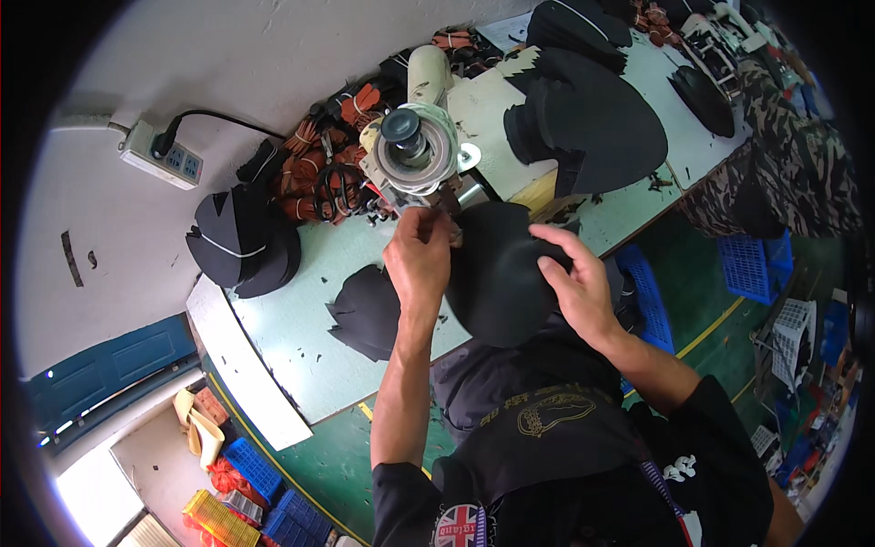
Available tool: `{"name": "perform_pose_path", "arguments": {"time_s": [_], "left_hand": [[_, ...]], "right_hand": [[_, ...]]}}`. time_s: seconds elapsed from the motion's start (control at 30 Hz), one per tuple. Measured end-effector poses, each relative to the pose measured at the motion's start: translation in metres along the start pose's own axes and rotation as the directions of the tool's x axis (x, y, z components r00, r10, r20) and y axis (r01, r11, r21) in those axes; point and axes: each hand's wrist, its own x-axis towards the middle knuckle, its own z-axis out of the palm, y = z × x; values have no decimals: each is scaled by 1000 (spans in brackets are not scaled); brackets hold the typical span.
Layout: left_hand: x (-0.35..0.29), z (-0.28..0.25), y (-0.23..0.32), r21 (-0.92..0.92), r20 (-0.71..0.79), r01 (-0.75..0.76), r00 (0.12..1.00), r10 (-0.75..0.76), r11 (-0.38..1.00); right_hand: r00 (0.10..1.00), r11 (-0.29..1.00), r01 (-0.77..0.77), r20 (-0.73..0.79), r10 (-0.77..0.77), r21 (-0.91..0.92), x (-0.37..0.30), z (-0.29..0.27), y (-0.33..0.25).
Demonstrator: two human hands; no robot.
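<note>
A rounded black sheet piece (504,283) spans the space between my hands, in front of a bench machine (415,150) with a round dark knob on top. My left hand (421,255) is closed, thumb and fingers pinched at the piece's left edge close under the machine head; the fingertips are partly hidden. At the piece's right edge my right hand (581,287) grips it with thumb and forefinger on top; its other fingers are out of sight. Several black pieces with jagged edges (365,314) lie on the bench beside my left forearm.
Tied stacks of black pieces (241,237) and a larger stack (592,123) stand on the pale bench (305,356). Brown bundles (305,178) crowd behind the machine. A power strip (164,155) hangs on the wall. Blue crates (756,264) and a person in camouflage clothing (793,155) are at right.
</note>
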Motion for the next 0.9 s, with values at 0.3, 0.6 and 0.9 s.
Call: {"name": "perform_pose_path", "arguments": {"time_s": [0.3, 0.6, 0.9], "left_hand": [[2, -84, -135, 624, 82, -229, 970, 229, 747], [-22, -117, -113, 371, 299, -23, 949, -96, 928], [-16, -45, -20, -40, 239, 14, 971, -4, 999]], "right_hand": [[510, 554, 636, -246, -824, -536, 17, -76, -71], [731, 480, 577, 156, -664, -661, 8, -45, -29], [879, 983, -182, 449, 162, 2, 18, 7, 8]]}}
